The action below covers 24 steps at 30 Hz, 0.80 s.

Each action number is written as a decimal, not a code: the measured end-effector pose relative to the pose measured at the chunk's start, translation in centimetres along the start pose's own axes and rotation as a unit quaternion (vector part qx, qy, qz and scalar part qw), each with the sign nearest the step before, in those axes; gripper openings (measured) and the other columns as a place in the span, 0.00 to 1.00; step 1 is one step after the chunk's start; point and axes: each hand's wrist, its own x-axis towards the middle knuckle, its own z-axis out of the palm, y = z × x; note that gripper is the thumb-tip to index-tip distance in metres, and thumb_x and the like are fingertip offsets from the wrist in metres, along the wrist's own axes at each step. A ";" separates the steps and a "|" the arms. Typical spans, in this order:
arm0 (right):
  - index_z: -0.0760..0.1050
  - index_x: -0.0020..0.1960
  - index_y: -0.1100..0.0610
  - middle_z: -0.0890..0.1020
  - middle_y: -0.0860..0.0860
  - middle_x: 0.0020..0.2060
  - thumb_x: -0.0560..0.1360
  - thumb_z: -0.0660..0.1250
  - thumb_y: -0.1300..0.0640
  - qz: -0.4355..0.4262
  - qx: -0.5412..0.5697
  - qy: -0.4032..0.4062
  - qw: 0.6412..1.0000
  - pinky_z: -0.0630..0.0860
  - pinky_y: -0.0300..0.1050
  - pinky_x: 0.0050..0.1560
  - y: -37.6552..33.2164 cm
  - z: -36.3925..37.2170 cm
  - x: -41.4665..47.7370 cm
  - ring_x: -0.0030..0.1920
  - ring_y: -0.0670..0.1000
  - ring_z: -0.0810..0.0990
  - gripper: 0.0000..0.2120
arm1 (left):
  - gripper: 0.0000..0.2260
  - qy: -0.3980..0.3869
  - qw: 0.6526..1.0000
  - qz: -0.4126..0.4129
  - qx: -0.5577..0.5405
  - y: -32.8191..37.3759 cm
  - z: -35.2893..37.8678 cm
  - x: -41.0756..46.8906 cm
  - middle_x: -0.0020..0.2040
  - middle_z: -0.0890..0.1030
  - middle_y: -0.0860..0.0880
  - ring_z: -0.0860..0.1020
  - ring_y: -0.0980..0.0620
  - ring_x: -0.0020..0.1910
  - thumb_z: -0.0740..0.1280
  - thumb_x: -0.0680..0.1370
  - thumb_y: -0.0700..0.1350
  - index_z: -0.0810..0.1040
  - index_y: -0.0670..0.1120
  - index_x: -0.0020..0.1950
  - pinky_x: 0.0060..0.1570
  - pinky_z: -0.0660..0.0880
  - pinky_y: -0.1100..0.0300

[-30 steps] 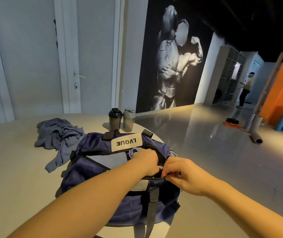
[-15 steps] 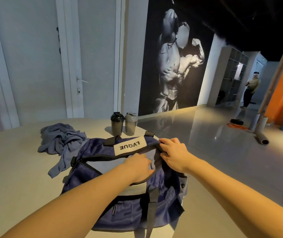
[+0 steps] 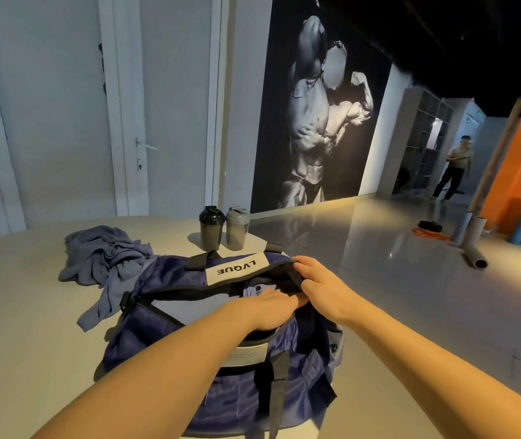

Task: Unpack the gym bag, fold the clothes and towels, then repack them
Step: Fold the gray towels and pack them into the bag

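Right hand grips the open navy fabric gym bag's far rim; left hand sits inside. Crumpled grey-blue cloth lies at its ten o'clock, two dark shaker bottles at twelve.

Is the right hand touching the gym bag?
Touching. The head view shows the right hand gripping the far edge of the open gym bag.

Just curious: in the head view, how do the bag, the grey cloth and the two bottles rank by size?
Largest: bag, also nearest the camera.
Then: grey cloth.
Smallest: black bottle and grey bottle, which look alike, so I won't rank them.
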 end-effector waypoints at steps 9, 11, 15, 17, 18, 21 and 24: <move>0.71 0.73 0.54 0.69 0.46 0.72 0.83 0.51 0.60 0.037 0.013 0.013 0.999 0.64 0.48 0.76 0.6 0.0 0.4 0.68 0.46 0.68 0.21 | 0.21 -0.009 0.983 -0.068 0.169 -3.7 -0.5 -2.7 0.82 0.56 0.41 0.55 0.35 0.79 0.48 0.86 0.57 0.53 0.59 0.79 0.75 0.57 0.39; 0.74 0.70 0.54 0.70 0.47 0.71 0.83 0.51 0.61 0.041 0.019 0.014 0.999 0.66 0.48 0.75 0.5 0.2 0.3 0.67 0.46 0.70 0.20 | 0.31 -0.026 0.997 -0.077 0.007 -3.3 0.0 -3.0 0.84 0.49 0.47 0.47 0.43 0.82 0.46 0.81 0.68 0.52 0.57 0.82 0.78 0.49 0.43; 0.77 0.66 0.56 0.72 0.48 0.69 0.83 0.51 0.61 0.053 0.010 0.010 0.999 0.66 0.48 0.74 0.1 0.4 0.2 0.66 0.48 0.71 0.19 | 0.33 -0.009 0.991 -0.073 -0.113 -1.0 -0.3 -3.5 0.80 0.62 0.48 0.60 0.46 0.79 0.46 0.82 0.69 0.58 0.51 0.82 0.70 0.55 0.54; 0.78 0.63 0.59 0.72 0.48 0.68 0.83 0.52 0.62 0.063 -0.007 0.009 0.998 0.66 0.46 0.72 -0.4 0.1 0.2 0.64 0.49 0.71 0.18 | 0.32 -0.016 0.996 -0.064 -0.059 -1.0 -1.1 -3.9 0.81 0.60 0.47 0.59 0.45 0.79 0.45 0.83 0.66 0.58 0.51 0.82 0.73 0.55 0.51; 0.79 0.61 0.63 0.73 0.50 0.67 0.82 0.53 0.62 0.070 -0.020 0.007 0.997 0.68 0.46 0.70 -0.7 -0.2 0.1 0.63 0.51 0.73 0.17 | 0.32 -0.026 0.998 -0.060 -0.021 -1.4 -1.5 -4.2 0.82 0.58 0.48 0.57 0.46 0.80 0.45 0.83 0.67 0.57 0.51 0.83 0.75 0.53 0.50; 0.80 0.56 0.66 0.78 0.57 0.63 0.80 0.59 0.62 0.077 -0.048 -0.003 0.996 0.74 0.55 0.64 -1.6 -0.7 0.5 0.59 0.59 0.77 0.14 | 0.35 -0.041 0.994 -0.076 0.065 -2.1 -2.7 -6.2 0.78 0.68 0.48 0.66 0.44 0.76 0.47 0.81 0.71 0.66 0.51 0.80 0.73 0.61 0.47; 0.85 0.58 0.54 0.76 0.53 0.68 0.81 0.63 0.53 0.043 -0.096 0.040 0.994 0.71 0.58 0.68 -3.5 -0.7 1.3 0.68 0.57 0.73 0.13 | 0.29 0.041 0.996 -0.061 0.053 -2.9 -5.0 -9.0 0.50 0.78 0.48 0.77 0.49 0.50 0.52 0.82 0.69 0.81 0.49 0.57 0.51 0.71 0.53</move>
